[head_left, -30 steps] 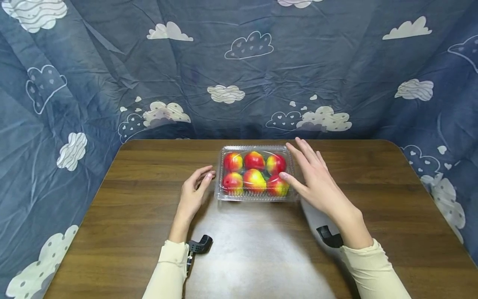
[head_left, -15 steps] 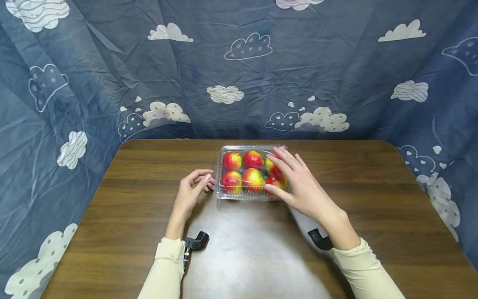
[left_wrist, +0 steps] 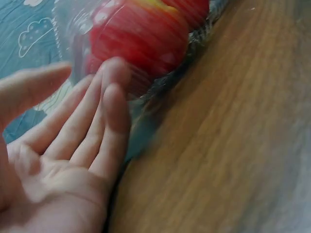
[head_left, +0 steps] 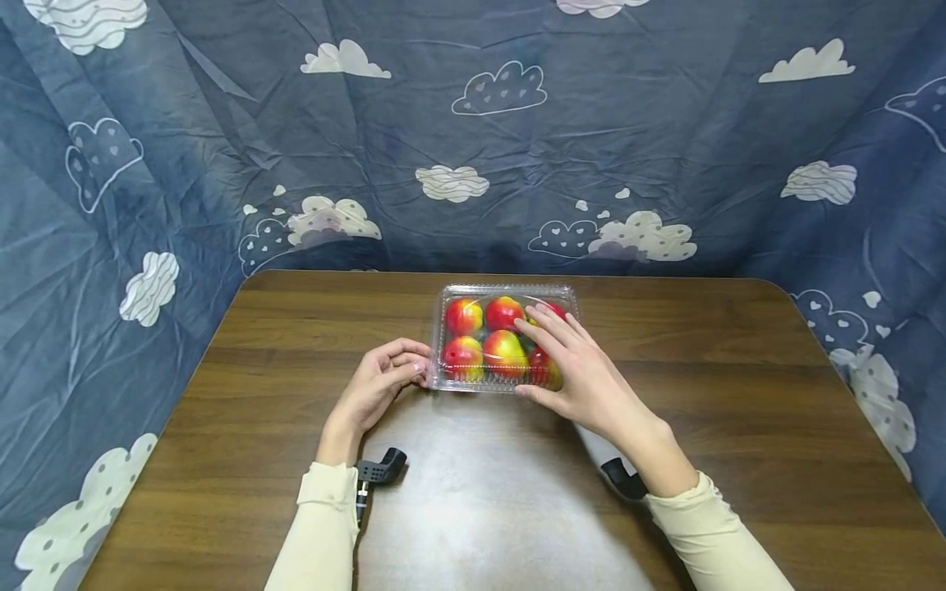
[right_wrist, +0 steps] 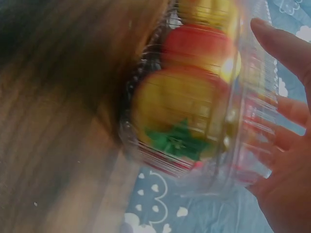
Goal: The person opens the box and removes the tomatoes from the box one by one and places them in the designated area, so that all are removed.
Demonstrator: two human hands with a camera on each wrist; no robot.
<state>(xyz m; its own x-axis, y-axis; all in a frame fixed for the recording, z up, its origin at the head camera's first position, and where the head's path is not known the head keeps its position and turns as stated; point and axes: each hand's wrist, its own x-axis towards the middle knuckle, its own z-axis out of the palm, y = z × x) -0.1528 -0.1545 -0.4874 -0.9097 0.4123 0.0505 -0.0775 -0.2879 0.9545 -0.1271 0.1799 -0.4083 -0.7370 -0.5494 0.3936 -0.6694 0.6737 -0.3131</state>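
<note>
A clear plastic clamshell box [head_left: 473,387] with its lid down sits on the table, holding several red-and-yellow fruits [head_left: 505,353]. Its left side is met by the fingertips of my left hand [head_left: 373,382], whose fingers are loosely bent. In the left wrist view the fingers [left_wrist: 116,107] lie against the box's wall, with the palm turned up and the thumb apart. Over the box's right part is my right hand [head_left: 587,382], fingers spread, partly hiding the right-hand fruits. A green leafy top [right_wrist: 177,141] shows on one fruit in the right wrist view.
The brown wooden table [head_left: 310,312] has rounded far corners. Behind it and at both sides hangs a blue curtain [head_left: 399,123] with a cloud pattern. Black wrist cameras [head_left: 383,466] are strapped under both wrists.
My right hand has moved left, from beside the box's right edge to over its right part. My left hand has come nearer until its fingertips meet the left side. The box has hardly moved.
</note>
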